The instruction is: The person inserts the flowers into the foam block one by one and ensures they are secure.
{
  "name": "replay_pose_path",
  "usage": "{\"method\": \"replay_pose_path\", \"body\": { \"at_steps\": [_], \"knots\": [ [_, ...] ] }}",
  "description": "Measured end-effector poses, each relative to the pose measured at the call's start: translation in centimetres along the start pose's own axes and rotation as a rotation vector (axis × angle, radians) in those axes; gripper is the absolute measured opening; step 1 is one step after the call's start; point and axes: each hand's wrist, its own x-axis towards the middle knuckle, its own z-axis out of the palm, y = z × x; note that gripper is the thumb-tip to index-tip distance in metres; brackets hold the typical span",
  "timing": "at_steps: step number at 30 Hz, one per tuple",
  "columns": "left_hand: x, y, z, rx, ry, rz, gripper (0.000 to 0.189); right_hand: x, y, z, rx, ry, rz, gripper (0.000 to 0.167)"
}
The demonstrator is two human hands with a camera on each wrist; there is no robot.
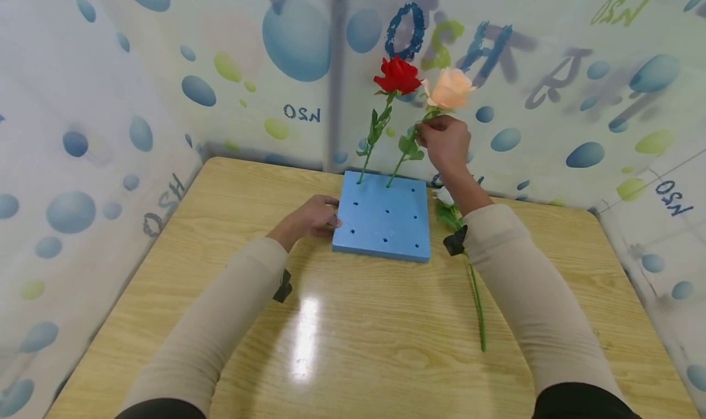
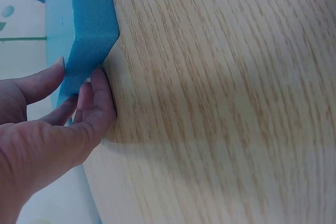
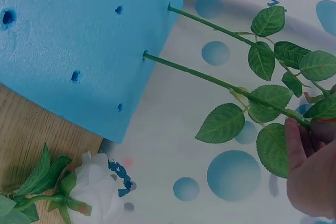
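Note:
A blue foam board with rows of small holes lies on the table. My left hand holds its left edge; in the left wrist view the thumb is against the side and the curled fingers reach under the edge. With my right hand I pinch the stem of a peach rose just below its bloom. Its stem's lower end sits in a back-row hole, as the right wrist view shows. Beside it, a red rose stands in another back-row hole, leaning slightly right.
To the right of the board a white rose lies on the wooden table, its stem pointing toward me and partly hidden by my right forearm. A wall covering with blue and green spots rises behind the table.

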Motion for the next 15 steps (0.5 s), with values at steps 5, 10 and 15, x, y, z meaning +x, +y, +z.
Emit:
{"method": "replay_pose_path", "body": {
  "at_steps": [5, 10, 15],
  "knots": [
    [-0.03, -0.03, -0.02, -0.002, 0.000, 0.004, 0.064, 0.15, 0.21, 0.63, -0.051, 0.003, -0.011, 0.030],
    [-0.01, -0.02, -0.09, 0.002, -0.002, 0.009, 0.064, 0.11, 0.34, 0.86, -0.108, 0.003, -0.031, 0.031],
    [0.03, -0.01, -0.11, 0.007, -0.005, 0.002, 0.063, 0.06, 0.47, 0.86, -0.118, 0.025, -0.029, 0.030]
  ]
}}
